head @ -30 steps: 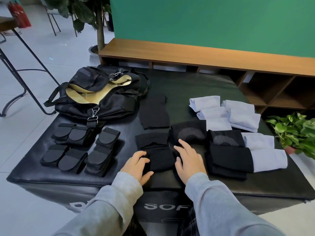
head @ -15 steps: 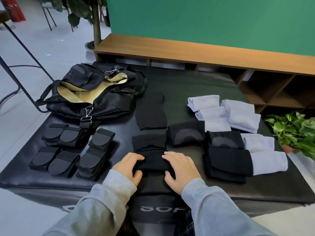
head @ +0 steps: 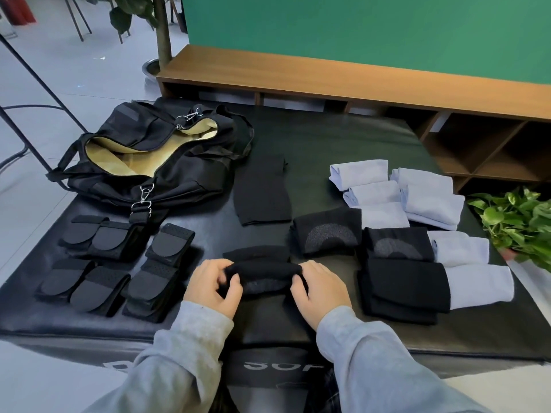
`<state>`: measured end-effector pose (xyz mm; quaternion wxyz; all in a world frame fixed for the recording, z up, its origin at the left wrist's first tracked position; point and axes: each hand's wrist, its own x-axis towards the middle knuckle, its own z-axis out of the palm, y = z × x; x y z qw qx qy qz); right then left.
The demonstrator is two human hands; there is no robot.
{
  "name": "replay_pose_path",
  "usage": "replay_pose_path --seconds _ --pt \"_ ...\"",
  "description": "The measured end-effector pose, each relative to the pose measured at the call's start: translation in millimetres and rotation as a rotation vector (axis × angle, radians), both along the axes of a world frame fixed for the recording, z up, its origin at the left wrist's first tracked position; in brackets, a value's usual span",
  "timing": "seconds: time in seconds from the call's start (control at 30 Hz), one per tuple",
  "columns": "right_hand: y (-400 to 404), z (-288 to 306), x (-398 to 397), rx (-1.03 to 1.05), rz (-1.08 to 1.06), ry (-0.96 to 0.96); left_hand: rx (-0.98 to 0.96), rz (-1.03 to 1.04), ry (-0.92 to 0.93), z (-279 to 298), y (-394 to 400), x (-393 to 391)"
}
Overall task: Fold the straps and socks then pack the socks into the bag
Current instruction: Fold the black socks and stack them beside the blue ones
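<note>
Right then, the black sock (head: 265, 274) lay crosswise in front of the person, its long axis running left to right along the near edge of the black mat (head: 328, 138), with one hand at each end, so neither hand was nearer than the other. The left hand (head: 213, 286) pinched the left end, thumb on the near side and fingers curled over the top; the right hand (head: 320, 289) did the same at the right end, fingers hooked over the rolled edge. Both wrists sat low, just above the mat, with grey sleeves reaching back toward the body. The near part of the sock seemed lifted into a roll, which suggested a fold away from the body, onto the part lying flat just behind it. The bag (head: 155, 162) sat well apart at the far left, its mouth open and its pale lining showing, so packing would call for a reach forward and leftward, probably easier for the left hand. Folded straps (head: 119, 263) lay between the hands and the bag, on the near left. Other black socks (head: 399, 281) and pale blue socks (head: 417, 195) lay to the right, most of them already folded.
</note>
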<state>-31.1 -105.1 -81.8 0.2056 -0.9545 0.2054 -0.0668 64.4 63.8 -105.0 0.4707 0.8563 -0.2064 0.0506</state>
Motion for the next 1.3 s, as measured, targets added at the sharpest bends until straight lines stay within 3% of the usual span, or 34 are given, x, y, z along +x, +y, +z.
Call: replay_pose_path --seconds 0.13,0.3,0.73,0.8,0.97,1.3 --pt "0.8 1.2 3.4 -0.022 -0.020 0.049 0.065 -0.040 -0.100 -3.9 -0.3 3.9" --pt "3.1 4.6 8.1 -0.063 -0.046 0.103 0.168 -0.015 0.141 1.4 -6.9 11.2" --pt "2.8 4.2 22.8 -0.037 -0.134 0.221 0.136 0.103 0.197 4.9 -23.2 28.5" --pt "2.6 3.8 21.7 -0.036 -0.129 0.205 0.138 0.108 0.182 5.0 -23.6 29.2" --pt "0.6 2.4 19.8 -0.021 -0.127 0.176 0.251 -0.004 -0.060 -1.5 -25.2 32.8" --pt "-0.9 0.7 17.0 0.065 -0.159 0.081 0.365 -0.155 -0.047 5.0 -27.0 31.9"
